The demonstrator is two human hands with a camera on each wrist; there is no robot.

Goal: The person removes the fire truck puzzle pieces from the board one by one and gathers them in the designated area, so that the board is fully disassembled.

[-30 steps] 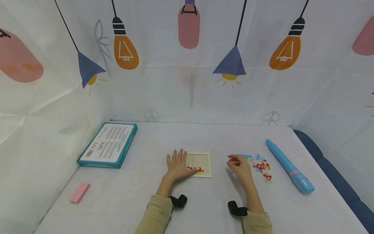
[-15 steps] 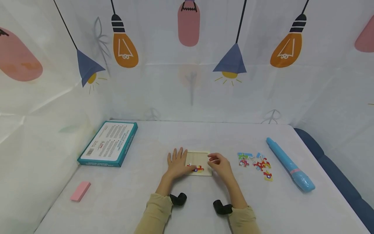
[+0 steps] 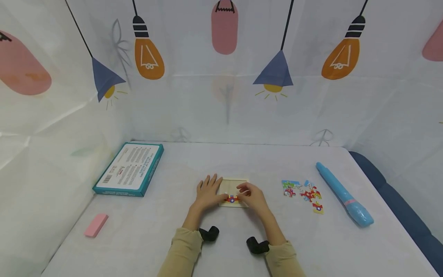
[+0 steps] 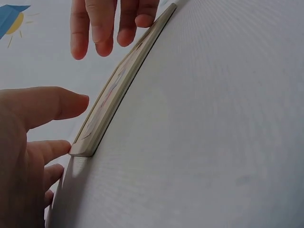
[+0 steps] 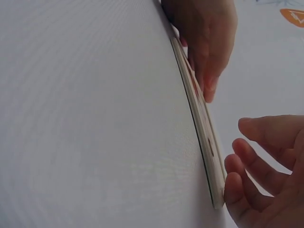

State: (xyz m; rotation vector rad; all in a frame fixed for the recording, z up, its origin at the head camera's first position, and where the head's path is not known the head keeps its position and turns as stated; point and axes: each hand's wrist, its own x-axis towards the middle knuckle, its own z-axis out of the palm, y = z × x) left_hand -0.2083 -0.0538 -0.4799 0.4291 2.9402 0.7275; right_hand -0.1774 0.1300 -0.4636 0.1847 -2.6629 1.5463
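A small pale wooden puzzle tray lies flat in the middle of the table. Red and yellow puzzle pieces lie along its near edge, partly covered by the hands. My left hand is at the tray's left side with fingers spread and its thumb over the pieces. In the left wrist view, a finger touches the tray's corner. From the right, my right hand reaches over the tray, thumb near the pieces. The right wrist view shows its loosely bent fingers beside the tray, apart from the thumb, with nothing visible between them.
Several loose puzzle pieces lie to the right of the tray. Beyond them is a long blue tube-shaped object. At the left are a teal-edged box and a pink block. A white printed curtain hangs behind the table.
My right hand has moved left from beside the loose pieces to over the tray's right part. My left hand has stayed at the tray's left side.
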